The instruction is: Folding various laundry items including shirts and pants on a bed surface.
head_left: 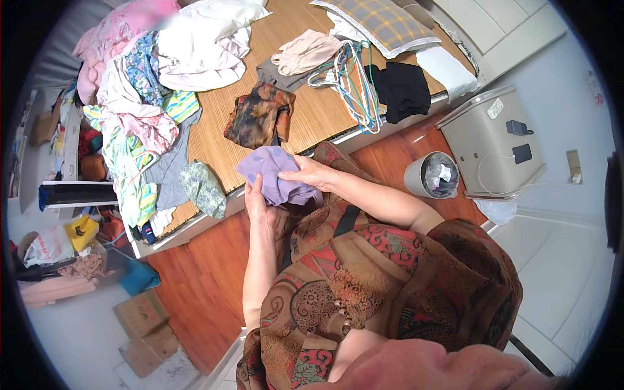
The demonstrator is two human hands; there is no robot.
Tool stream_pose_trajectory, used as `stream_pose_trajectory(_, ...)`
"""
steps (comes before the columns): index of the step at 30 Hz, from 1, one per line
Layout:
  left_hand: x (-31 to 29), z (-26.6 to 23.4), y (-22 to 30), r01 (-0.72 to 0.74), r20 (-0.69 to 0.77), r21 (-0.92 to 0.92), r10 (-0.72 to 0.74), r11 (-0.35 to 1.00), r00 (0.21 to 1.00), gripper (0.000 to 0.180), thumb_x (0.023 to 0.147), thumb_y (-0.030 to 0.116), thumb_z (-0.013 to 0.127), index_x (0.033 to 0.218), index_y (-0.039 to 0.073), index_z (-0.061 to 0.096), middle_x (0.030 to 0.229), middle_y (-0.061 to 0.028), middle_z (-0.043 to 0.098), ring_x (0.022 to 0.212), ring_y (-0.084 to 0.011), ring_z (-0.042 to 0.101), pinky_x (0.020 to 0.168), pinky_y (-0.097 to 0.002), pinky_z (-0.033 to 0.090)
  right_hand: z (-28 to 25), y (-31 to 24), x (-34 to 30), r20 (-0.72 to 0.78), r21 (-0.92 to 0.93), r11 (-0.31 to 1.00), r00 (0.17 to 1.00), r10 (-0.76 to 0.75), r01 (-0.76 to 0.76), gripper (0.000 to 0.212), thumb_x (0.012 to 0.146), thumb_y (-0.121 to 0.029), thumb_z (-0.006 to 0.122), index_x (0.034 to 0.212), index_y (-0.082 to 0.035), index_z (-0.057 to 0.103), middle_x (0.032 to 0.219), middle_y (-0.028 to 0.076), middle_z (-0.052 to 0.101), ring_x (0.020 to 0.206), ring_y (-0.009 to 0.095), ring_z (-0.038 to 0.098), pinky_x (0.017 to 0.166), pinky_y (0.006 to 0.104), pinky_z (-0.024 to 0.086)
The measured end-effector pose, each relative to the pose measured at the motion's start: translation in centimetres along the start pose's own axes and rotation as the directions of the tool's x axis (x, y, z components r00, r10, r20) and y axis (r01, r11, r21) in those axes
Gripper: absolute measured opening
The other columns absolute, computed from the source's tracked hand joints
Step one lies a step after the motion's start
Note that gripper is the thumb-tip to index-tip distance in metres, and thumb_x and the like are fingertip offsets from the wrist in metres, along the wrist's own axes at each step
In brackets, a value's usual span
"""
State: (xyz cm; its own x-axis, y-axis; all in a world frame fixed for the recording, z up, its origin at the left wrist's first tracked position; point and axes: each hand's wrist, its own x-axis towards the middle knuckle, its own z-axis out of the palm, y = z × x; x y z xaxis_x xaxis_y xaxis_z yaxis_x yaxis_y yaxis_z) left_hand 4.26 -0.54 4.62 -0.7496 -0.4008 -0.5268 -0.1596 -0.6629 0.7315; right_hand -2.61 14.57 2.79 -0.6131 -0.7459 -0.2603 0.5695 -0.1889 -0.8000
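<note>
A lavender cloth garment point(278, 177) with darker purple spots is held up in front of me, just off the bed's front edge; its exact kind does not show. My left hand point(258, 198) grips its lower left edge, thumb on top. From the right, my right hand point(308, 174) is closed on its upper right part, thumb pressed on the cloth. Behind it on the bed mat point(211, 123) lies a folded brown and orange patterned garment point(262, 114). A crumpled green-grey patterned cloth point(203, 188) rests at the bed's edge, left of my hands.
A large heap of clothes point(133, 123) covers the bed's left side. Further right lie a beige garment point(307, 52), several hangers point(356, 84), a black garment point(404, 91) and a checked pillow point(377, 26). A waste bin point(421, 175) stands on the floor at right.
</note>
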Motion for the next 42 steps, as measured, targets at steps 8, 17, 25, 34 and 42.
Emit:
stream_pose_trajectory(8, -0.6, 0.8, 0.2, -0.007, 0.003, 0.019, 0.007, 1.000, 1.000, 0.045, 0.089, 0.010, 0.058, 0.132, 0.008, 0.042, 0.124, -0.0073, 0.054, 0.110, -0.0232, 0.055, 0.090, -0.0411, 0.048, 0.5, -1.1, -0.8, -0.011, 0.034, 0.999, 0.999, -0.039, 0.039, 0.055, 0.081, -0.016, 0.070, 0.128, -0.002, 0.045, 0.117, 0.008, 0.057, 0.104, 0.014, 0.055, 0.092, 0.0290, 0.044)
stream_pose_trajectory(17, 1.7, -1.4, -1.5, 0.028, 0.012, -0.036, -0.028, 0.999, 1.000, 0.044, 0.090, 0.008, 0.056, 0.132, 0.008, 0.042, 0.123, -0.0078, 0.054, 0.110, -0.0235, 0.055, 0.090, -0.0412, 0.049, 0.2, 0.6, 0.5, -0.058, 0.010, 0.999, 0.997, 0.046, -0.046, 0.050, 0.078, -0.002, 0.066, 0.124, 0.000, 0.047, 0.113, 0.007, 0.059, 0.101, 0.014, 0.057, 0.089, 0.0294, 0.046)
stream_pose_trajectory(25, 3.7, -2.8, -1.6, 0.082, -0.001, -0.105, -0.083, 0.991, 0.997, 0.042, 0.090, 0.008, 0.057, 0.129, 0.008, 0.043, 0.121, -0.0088, 0.056, 0.107, -0.0232, 0.057, 0.090, -0.0407, 0.049, 0.5, 0.9, 2.8, -0.113, -0.034, 0.989, 0.984, 0.137, -0.142, 0.046, 0.075, 0.005, 0.062, 0.119, 0.000, 0.051, 0.106, 0.007, 0.061, 0.093, 0.013, 0.060, 0.084, 0.0284, 0.049)
stream_pose_trajectory(34, 6.7, -5.8, -1.4, 0.047, -0.098, -0.208, -0.069, 0.977, 0.993, 0.039, 0.087, 0.006, 0.060, 0.124, 0.006, 0.048, 0.117, -0.0079, 0.058, 0.104, -0.0210, 0.058, 0.088, -0.0374, 0.049, 0.8, 2.9, 7.1, -0.052, -0.043, 0.972, 0.972, 0.227, -0.229, 0.045, 0.076, 0.004, 0.063, 0.120, 0.000, 0.051, 0.108, 0.007, 0.061, 0.094, 0.015, 0.061, 0.084, 0.0303, 0.050)
stream_pose_trajectory(42, 11.6, -7.8, 3.3, -0.074, -0.123, -0.202, 0.049, 0.977, 0.991, 0.048, 0.087, 0.006, 0.058, 0.132, 0.005, 0.040, 0.123, -0.0102, 0.054, 0.110, -0.0235, 0.055, 0.091, -0.0397, 0.047, 1.9, 2.6, 14.2, -0.106, -0.334, 0.920, 0.978, 0.179, -0.204, 0.052, 0.079, -0.007, 0.068, 0.125, 0.002, 0.044, 0.112, 0.010, 0.058, 0.100, 0.015, 0.057, 0.087, 0.0301, 0.048)
